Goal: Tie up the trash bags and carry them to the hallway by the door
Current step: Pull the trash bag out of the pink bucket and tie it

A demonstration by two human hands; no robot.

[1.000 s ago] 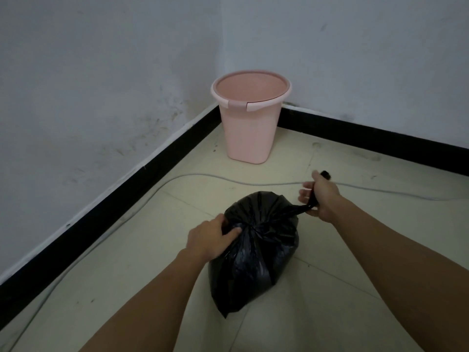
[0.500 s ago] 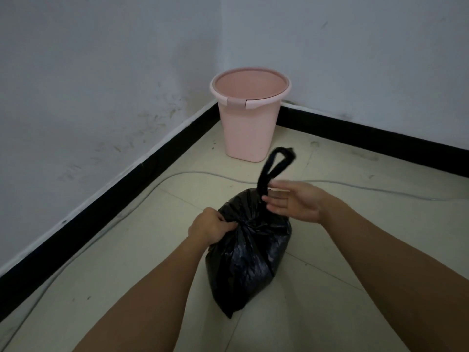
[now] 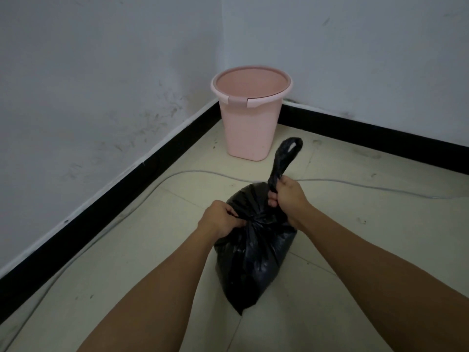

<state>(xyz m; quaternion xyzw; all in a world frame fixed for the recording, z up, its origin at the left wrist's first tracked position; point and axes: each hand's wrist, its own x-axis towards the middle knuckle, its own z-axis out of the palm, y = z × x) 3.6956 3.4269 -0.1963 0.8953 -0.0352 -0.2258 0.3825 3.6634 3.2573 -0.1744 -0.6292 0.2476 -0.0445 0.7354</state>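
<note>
A full black trash bag stands on the tiled floor in front of me. Its top is gathered into a bunched neck. My left hand pinches the gathered plastic at the bag's left side. My right hand grips a looped handle strip of the bag, which sticks up and away from my fist. The ends of my left fingers are hidden in the folds.
An empty pink plastic bin stands in the room's corner beyond the bag. A grey cable runs across the floor between bin and bag and along the left wall. Black skirting lines both walls.
My right hand pulled the strip out to the right, let it spring upright with fingers spread, and now grips it again close above the bag. My left hand stayed on the neck.
</note>
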